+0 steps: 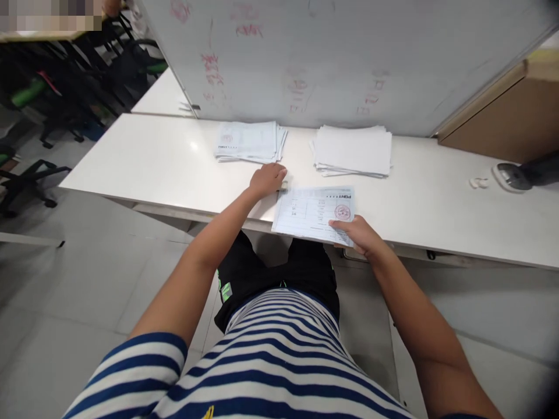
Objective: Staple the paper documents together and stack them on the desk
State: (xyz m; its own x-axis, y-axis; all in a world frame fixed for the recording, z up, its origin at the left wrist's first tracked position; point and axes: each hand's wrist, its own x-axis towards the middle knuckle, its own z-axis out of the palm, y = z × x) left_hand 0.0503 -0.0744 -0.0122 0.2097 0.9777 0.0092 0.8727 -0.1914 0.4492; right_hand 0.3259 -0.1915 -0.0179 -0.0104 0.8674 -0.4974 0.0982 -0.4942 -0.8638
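At the front edge of the white table (174, 157), my right hand (361, 234) pinches the right corner of a printed sheet (305, 210), thumb on top and fingers underneath. The sheet bears a round red stamp mark and dark print, and its near edge sticks out past the table. By its upper left corner is my left hand (267, 179), fingers curled together over the tabletop. A small pale object (283, 186) shows under those fingers, too little of it to name. Just beyond lies a pile of similar printed sheets (248, 139), with a stack of blank-faced paper (354, 150) to its right.
A whiteboard (279, 64) with faint red writing stands along the table's back edge. On the right are a small white item (479, 183), a dark object on a white base (509, 176) and a brown panel (489, 116). Office chairs (39, 110) stand at the left.
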